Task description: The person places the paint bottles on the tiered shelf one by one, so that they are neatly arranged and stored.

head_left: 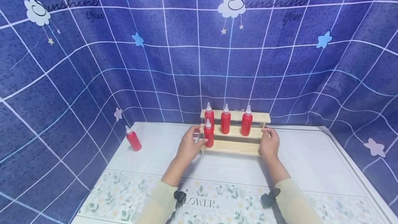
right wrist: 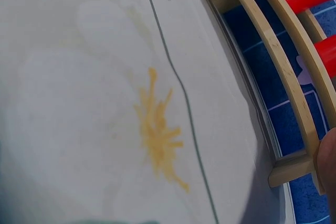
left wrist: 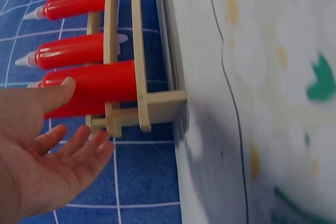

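A stepped wooden rack (head_left: 236, 148) stands on the table and bears red squeeze bottles with pale pointed caps. Three of them, such as the middle bottle (head_left: 225, 123), stand upright on the step behind. One front bottle (head_left: 209, 137) is upright at the left end of the lowest step. My left hand (head_left: 190, 143) is beside that bottle, its thumb (left wrist: 67, 88) against it and the other fingers relaxed and apart from it. At the rack's right end, my right hand (head_left: 269, 143) holds the wooden edge; only a fingertip (right wrist: 328, 153) shows in the right wrist view.
Another red bottle (head_left: 134, 139) stands alone on the white tabletop (head_left: 161, 141) at the left. Across the table's front lies a flower-printed strip (head_left: 130, 194). A blue gridded curtain (head_left: 174, 61) hangs close behind the rack and along both sides.
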The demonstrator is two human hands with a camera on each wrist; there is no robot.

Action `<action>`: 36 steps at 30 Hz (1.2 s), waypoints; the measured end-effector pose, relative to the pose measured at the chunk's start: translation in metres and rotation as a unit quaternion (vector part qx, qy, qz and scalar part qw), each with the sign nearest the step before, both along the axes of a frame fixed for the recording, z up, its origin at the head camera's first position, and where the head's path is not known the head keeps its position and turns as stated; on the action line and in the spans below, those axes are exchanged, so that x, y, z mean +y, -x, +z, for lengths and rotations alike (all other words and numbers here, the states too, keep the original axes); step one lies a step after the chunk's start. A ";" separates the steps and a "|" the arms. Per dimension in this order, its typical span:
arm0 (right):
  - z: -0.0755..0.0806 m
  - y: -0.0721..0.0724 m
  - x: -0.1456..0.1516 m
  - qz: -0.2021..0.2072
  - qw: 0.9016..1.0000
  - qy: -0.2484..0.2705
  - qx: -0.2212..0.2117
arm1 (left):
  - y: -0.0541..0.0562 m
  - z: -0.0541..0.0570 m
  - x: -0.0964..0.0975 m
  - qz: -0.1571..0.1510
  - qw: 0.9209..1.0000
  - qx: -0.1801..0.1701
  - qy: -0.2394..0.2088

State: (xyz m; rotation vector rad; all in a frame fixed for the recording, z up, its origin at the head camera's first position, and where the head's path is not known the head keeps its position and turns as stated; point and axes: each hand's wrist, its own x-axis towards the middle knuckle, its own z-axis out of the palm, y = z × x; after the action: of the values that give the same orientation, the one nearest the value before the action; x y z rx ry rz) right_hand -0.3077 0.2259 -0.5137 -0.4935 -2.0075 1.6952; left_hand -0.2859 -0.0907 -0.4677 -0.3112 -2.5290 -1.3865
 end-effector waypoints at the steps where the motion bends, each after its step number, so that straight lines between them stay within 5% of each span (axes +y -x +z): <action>1: 0.000 -0.001 0.000 0.000 1.000 0.000 0.000 | -0.001 0.000 -0.002 0.005 1.000 0.003 0.008; 9: 0.000 -0.001 0.001 0.002 1.000 -0.002 0.001 | -0.002 0.003 -0.022 0.043 0.997 0.043 0.046; 16: 0.001 0.001 0.002 0.005 1.000 -0.001 -0.001 | -0.002 0.009 -0.038 0.090 0.987 0.100 0.086; 36: 0.000 0.002 0.003 0.010 1.000 -0.001 -0.008 | -0.004 0.007 -0.093 0.143 0.976 0.156 0.057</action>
State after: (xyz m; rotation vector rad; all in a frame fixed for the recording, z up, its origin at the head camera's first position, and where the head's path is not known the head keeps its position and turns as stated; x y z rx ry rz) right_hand -0.3097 0.2291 -0.5139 -0.4902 -2.0322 1.7054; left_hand -0.2824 -0.1839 -0.4611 -0.1595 -2.2890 -1.0006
